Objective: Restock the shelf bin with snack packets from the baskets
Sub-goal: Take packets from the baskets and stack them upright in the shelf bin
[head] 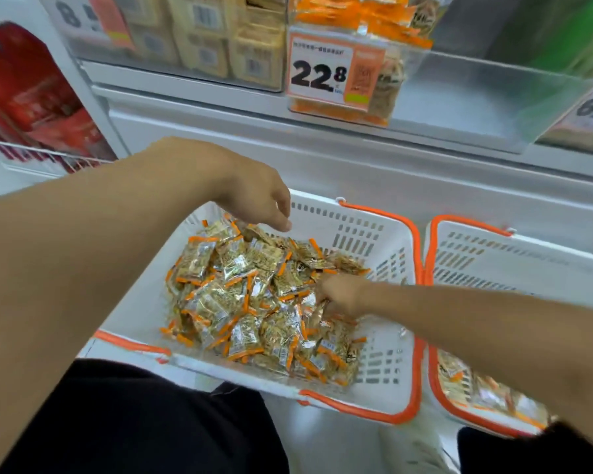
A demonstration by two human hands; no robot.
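A white basket with orange handles (pixel 384 234) sits below me, holding a heap of several small golden snack packets with orange edges (pixel 247 295). My left hand (pixel 261 200) hovers over the far left of the heap, fingers hanging down loosely and holding nothing. My right hand (pixel 343 295) is dug into the right side of the heap, its fingers curled round packets. Above on the shelf stands a clear bin (pixel 459 97) holding a few orange packets at its left end, behind a price tag reading 22.8 (pixel 322 73).
A second white basket (pixel 514 258) with more packets stands to the right, touching the first. The shelf's left bin holds yellow packs (pixel 220 39). Red packages (pixel 31 97) fill a wire rack at far left. My dark-clothed knees are at the bottom.
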